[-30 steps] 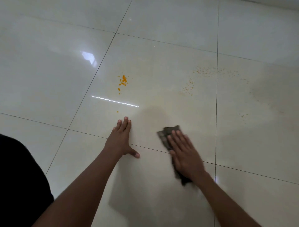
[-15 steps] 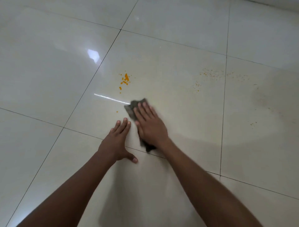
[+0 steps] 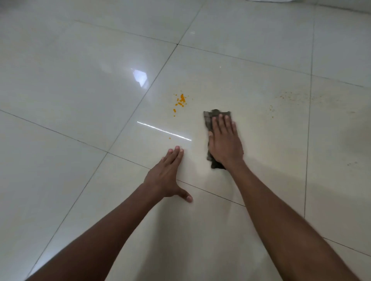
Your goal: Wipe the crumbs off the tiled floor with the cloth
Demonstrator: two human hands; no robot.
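Cloth (image 3: pixel 210 120) flat under right hand (image 3: pixel 224 144), orange crumbs (image 3: pixel 180 102) just left.

Perhaps a white object (image 3: pixel 271 1) top edge.

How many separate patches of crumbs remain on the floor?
3, perhaps more: bright orange crumbs left of the cloth; one stray crumb beyond the left hand; faint crumbs far right. The cloth and right hand may hide more.

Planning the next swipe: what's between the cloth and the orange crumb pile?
Head view: only bare glossy tile lies between the cloth, pressed flat under the right hand, and the orange crumb pile up-left of it.
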